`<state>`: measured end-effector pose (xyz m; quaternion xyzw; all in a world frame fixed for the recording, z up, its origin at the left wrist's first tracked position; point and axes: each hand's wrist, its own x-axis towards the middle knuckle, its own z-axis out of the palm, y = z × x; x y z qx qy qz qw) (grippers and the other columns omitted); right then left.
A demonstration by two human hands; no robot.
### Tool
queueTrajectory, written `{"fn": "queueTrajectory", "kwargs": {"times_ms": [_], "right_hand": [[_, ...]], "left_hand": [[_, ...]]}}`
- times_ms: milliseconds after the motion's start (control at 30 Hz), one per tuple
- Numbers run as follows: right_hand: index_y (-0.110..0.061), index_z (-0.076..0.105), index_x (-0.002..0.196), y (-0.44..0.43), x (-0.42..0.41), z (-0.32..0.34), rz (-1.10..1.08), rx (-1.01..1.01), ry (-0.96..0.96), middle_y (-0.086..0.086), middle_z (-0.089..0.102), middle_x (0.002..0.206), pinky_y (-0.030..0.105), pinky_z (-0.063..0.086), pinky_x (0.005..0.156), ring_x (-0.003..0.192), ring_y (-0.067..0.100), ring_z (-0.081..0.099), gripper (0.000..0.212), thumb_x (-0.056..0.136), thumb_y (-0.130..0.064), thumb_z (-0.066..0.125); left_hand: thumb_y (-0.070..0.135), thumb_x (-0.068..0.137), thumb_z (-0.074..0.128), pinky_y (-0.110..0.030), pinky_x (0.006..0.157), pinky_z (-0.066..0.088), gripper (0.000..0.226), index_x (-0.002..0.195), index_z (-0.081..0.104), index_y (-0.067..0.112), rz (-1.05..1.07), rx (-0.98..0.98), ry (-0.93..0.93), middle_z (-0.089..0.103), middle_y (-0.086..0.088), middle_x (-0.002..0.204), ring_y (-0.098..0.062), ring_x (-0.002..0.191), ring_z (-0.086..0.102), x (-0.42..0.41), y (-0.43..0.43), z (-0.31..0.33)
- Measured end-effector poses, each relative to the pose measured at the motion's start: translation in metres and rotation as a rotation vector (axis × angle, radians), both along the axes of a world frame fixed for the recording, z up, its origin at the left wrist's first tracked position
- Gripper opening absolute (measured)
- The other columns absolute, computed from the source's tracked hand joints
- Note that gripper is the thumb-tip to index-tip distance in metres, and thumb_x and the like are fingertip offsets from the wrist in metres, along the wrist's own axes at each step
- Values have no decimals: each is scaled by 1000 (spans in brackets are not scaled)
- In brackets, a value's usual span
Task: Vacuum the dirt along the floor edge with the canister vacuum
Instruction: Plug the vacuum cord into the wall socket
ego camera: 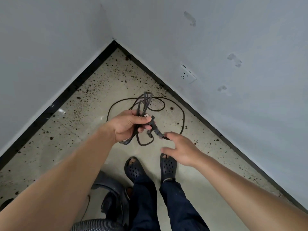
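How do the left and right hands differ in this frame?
The left hand grips a bundle of black cord loops; the right hand holds nothing. The left hand's fingers are curled, the right hand's spread, with fingertips close to the cord's loose end. Both are bare, above the dirt-speckled floor.

Black cord (144, 104), cream floor (93, 100) speckled dark, black skirting (80, 77), grey wall (50, 39)

Grey canister vacuum (110, 194), coiled cord (144, 101), dirt (127, 58)
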<state>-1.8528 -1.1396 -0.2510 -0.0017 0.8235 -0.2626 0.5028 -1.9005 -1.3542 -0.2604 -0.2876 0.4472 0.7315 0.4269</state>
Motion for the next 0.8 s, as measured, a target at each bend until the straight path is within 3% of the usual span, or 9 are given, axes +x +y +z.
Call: {"fn": "queueTrajectory", "kwargs": {"times_ms": [67,100,233,300,400,500,600,733,800], "right_hand": [[-32,65,93,-9,-10,-3,-89,-56,82,-3,70,100,44,52,85,92,24,66,13,93,-45,61],[-29,63,83,-11,-15,-3,-106,-87,110,-2,71,88,44,51,79,83,24,66,18,93,-43,61],[-34,59,81,-23,-24,8,-162,-284,139,-1,67,68,39,51,69,64,15,64,19,94,-48,59],[-22,57,77,-26,-28,11,-184,-290,191,0,52,59,42,48,61,54,17,51,31,97,-46,54],[-12,57,106,-14,-47,9,-390,-147,123,3,54,61,44,53,63,52,18,52,26,104,-35,44],[-5,47,135,1,-73,5,-717,-77,-61,13,69,77,34,59,61,56,19,65,33,106,-21,41],[-2,53,127,7,-102,-14,-1003,-85,-73,11,62,86,31,59,56,59,16,57,27,103,-10,44],[-8,59,118,8,-143,-45,-1326,-125,-79,4,54,75,22,37,38,49,9,38,34,104,-35,45],[-10,62,118,7,-159,-61,-1389,-127,-79,4,57,76,22,39,41,49,9,42,32,103,-34,47]], "left_hand": [[1,81,65,-16,43,39,8,86,59,4,-15,-74,26,67,-14,82,-15,59,61,-7,-2,4],[2,82,66,-16,43,38,8,87,60,4,-22,-129,36,67,-11,77,-15,57,59,-9,-4,5],[9,85,68,-18,44,36,12,92,65,-1,-46,-294,73,62,-9,75,-13,56,48,-12,-14,5],[18,87,69,-20,45,35,20,95,66,0,-21,-395,81,60,-8,75,-12,55,45,-13,-21,2],[28,86,72,-21,40,32,22,80,64,8,14,-641,96,53,-4,66,-12,49,41,-13,-32,-8],[22,87,71,-24,42,31,20,80,62,6,-17,-737,54,49,-5,60,-14,46,38,-1,-37,-22],[17,88,70,-25,45,29,16,87,65,2,-57,-752,14,50,-7,60,-16,47,38,18,-34,-38],[17,89,67,-26,45,31,12,86,65,5,-77,-734,-42,53,-8,63,-16,50,40,38,-28,-61],[16,90,66,-26,45,33,11,87,66,6,-71,-720,-50,54,-8,64,-16,51,41,44,-25,-69]]}}
